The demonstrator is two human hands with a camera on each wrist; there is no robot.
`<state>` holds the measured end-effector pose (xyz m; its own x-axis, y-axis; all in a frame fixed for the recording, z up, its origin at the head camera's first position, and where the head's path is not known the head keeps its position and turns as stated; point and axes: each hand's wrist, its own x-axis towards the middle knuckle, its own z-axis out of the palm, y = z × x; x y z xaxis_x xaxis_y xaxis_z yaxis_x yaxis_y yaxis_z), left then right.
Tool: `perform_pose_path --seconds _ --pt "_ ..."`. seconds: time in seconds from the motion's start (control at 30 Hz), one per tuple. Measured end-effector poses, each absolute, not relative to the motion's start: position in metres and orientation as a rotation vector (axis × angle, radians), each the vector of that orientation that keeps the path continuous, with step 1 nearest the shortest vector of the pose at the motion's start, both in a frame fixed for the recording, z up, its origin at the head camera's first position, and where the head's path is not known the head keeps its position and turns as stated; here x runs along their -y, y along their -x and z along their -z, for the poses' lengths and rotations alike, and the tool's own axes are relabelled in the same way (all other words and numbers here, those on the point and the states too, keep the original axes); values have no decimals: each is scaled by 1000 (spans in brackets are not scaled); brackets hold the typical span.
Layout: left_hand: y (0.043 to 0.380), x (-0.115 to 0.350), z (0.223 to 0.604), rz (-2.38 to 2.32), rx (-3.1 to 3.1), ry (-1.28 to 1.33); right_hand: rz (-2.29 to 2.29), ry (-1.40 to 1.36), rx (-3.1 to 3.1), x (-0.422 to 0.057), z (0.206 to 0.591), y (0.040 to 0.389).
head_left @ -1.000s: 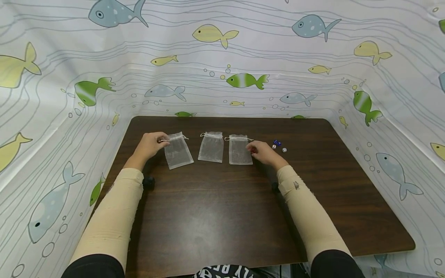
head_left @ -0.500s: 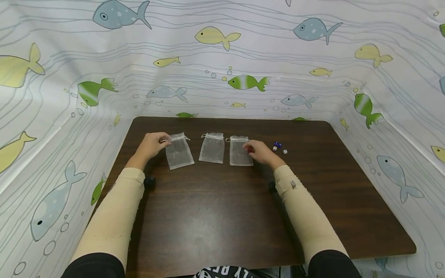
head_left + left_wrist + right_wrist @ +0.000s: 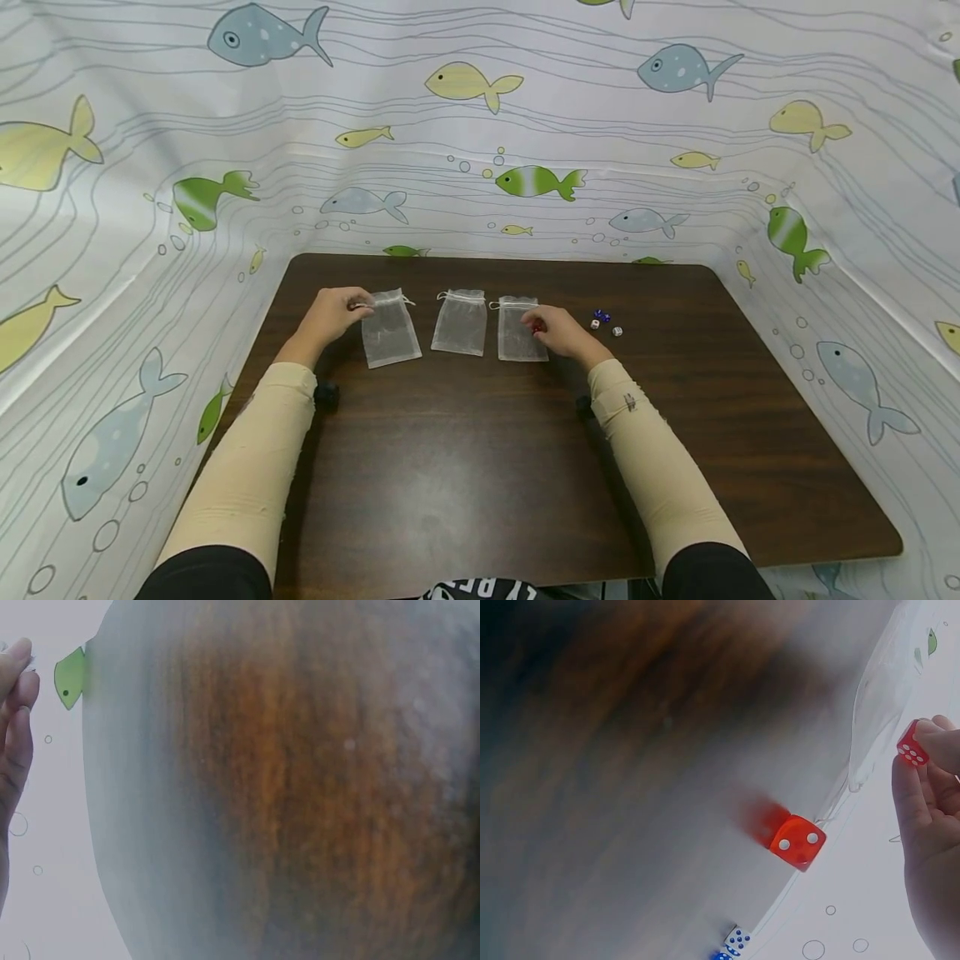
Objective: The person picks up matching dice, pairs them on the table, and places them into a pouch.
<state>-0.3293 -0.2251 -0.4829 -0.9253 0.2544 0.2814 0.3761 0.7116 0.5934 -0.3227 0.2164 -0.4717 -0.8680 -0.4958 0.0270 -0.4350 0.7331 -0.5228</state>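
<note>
Three sheer white drawstring pouches lie in a row across the table. My left hand (image 3: 328, 318) pinches the upper left edge of the leftmost pouch (image 3: 392, 337). In the left wrist view, its fingers (image 3: 18, 746) show at the edge with a bit of whitish fabric. Between the thumb and fingers of my right hand (image 3: 561, 330) is a red die (image 3: 913, 744), held above the rightmost pouch (image 3: 517, 337). A second red die (image 3: 798, 842) rests on the table in the right wrist view; in the head view I cannot make it out. The middle pouch (image 3: 459, 325) lies flat, untouched.
Right of my right hand, blue dice (image 3: 602, 316) and white dice (image 3: 617, 332) sit loose on the dark wooden table (image 3: 442, 467). A fish-patterned white sheet (image 3: 450, 200) rises behind the table and along both sides.
My right hand has shifted slightly left, further over the rightmost pouch, with the red die still pinched. The left hand keeps its hold on the leftmost pouch. The head view has tilted slightly.
</note>
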Motion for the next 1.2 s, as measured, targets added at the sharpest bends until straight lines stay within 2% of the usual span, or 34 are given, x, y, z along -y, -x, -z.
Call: perform_pose_path --seconds 1.2 --pt "331 224 479 1019 2767 519 794 820 -2809 -194 473 332"
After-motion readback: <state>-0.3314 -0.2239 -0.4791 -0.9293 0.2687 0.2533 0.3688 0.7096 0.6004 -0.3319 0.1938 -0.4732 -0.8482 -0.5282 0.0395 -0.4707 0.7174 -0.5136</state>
